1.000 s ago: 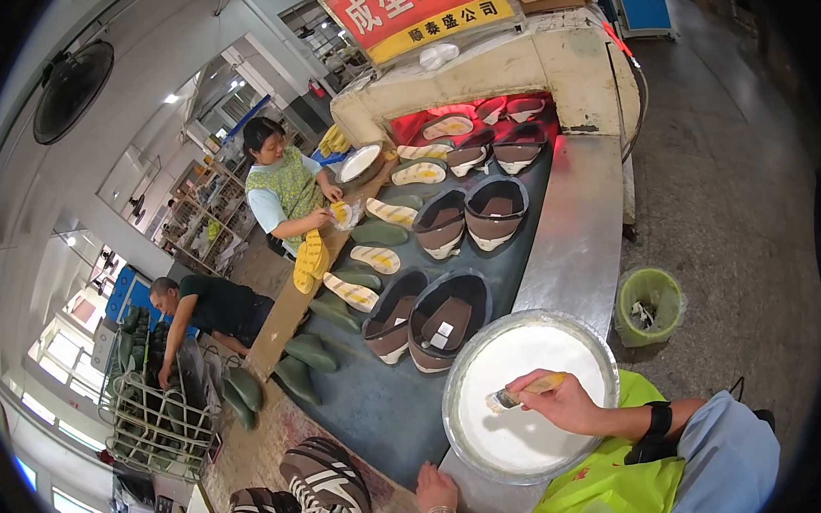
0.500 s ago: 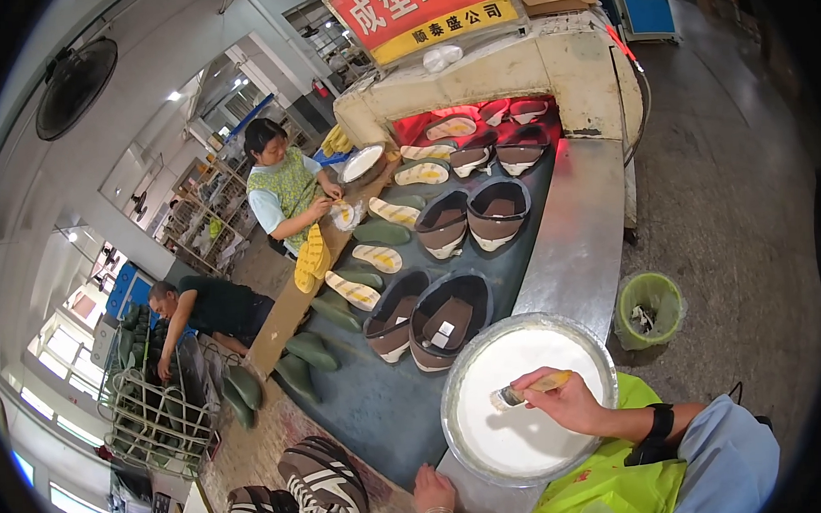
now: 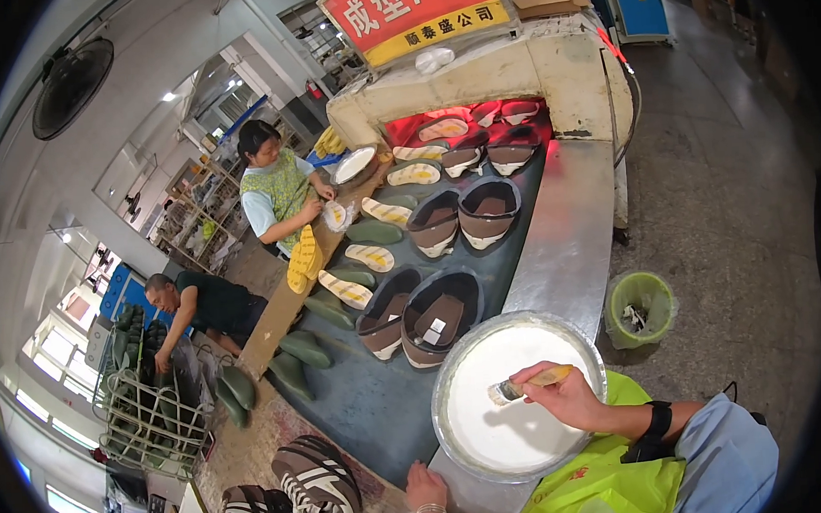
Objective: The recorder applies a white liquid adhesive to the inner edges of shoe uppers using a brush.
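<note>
My right hand (image 3: 567, 400) is closed round the yellowish handle of a paintbrush (image 3: 505, 393). Its bristles are over a wide round basin (image 3: 593, 344) of white liquid, inside the rim; I cannot tell whether they touch the liquid. My left hand (image 3: 426, 490) rests at the near edge of the dark conveyor belt (image 3: 364, 426), left of the basin, holding nothing that I can see. Beyond the basin, a pair of brown shoe uppers (image 3: 444, 322) sits on the belt, openings up, a small white tag inside one.
Brown striped shoes (image 3: 318, 484) lie on the bench at left. Further along the belt are yellow-patterned soles (image 3: 345, 289), green lasts (image 3: 305, 349) and more uppers, leading into a red-lit oven (image 3: 468, 121). Two co-workers are at the left. A green bin (image 3: 640, 309) stands at right.
The whole view has shifted slightly, moving the scene a little to the left. My right hand still holds the brush over the basin; my left hand stays at the belt's edge.
</note>
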Motion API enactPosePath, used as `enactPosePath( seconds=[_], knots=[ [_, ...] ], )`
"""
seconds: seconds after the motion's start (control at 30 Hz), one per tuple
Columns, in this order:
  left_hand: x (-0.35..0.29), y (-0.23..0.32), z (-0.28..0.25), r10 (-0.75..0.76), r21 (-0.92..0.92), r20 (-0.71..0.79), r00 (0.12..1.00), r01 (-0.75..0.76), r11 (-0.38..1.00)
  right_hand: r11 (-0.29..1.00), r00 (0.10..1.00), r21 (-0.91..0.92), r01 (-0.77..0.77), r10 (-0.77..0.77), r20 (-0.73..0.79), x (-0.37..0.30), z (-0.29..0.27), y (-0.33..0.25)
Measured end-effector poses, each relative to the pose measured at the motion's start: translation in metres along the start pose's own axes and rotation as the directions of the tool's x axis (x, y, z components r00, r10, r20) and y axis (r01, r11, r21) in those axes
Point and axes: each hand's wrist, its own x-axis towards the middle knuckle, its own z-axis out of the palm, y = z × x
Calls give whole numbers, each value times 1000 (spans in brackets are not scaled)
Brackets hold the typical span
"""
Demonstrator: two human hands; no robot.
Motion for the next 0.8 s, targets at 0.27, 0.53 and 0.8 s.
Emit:
enactPosePath(
  seconds=[0.27,0.53,0.8],
  knots=[
    [-4,-6,4,-27,-2,8,1000,27,1000,1000,1000,-3,-15,15,0,-6,-2,3],
    [7,7,-7,-42,-24,48,998,43,999,1000,1000,-28,-7,8,8,-5,1,4],
    [-1,1,-14,-174,-43,189,967,185,982,998,999,-54,20,-22,-32,2,-7,2]
  ],
)
